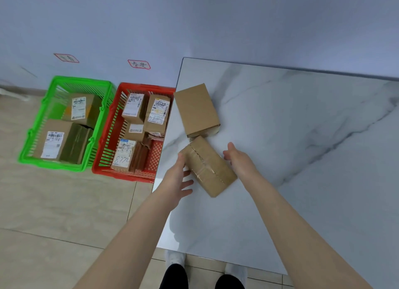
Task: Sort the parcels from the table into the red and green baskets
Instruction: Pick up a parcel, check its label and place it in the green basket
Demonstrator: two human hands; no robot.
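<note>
Two brown cardboard parcels lie on the white marble table (pixel 302 137) near its left edge. The nearer one, a taped parcel (pixel 209 165), lies slantwise between my hands. My left hand (pixel 177 178) touches its left end with spread fingers. My right hand (pixel 237 157) sits at its right side, fingers relaxed, thumb up. The plain box (pixel 196 109) lies just beyond, touching the taped parcel. On the floor to the left stand the red basket (pixel 108 137) with several labelled parcels and the green basket (pixel 38 124) with two.
Two red-framed paper signs (pixel 139 64) hang on the wall above the baskets. The baskets stand side by side against the table's left edge on a beige tiled floor (pixel 54 202). My white shoes (pixel 174 258) show under the table's near edge.
</note>
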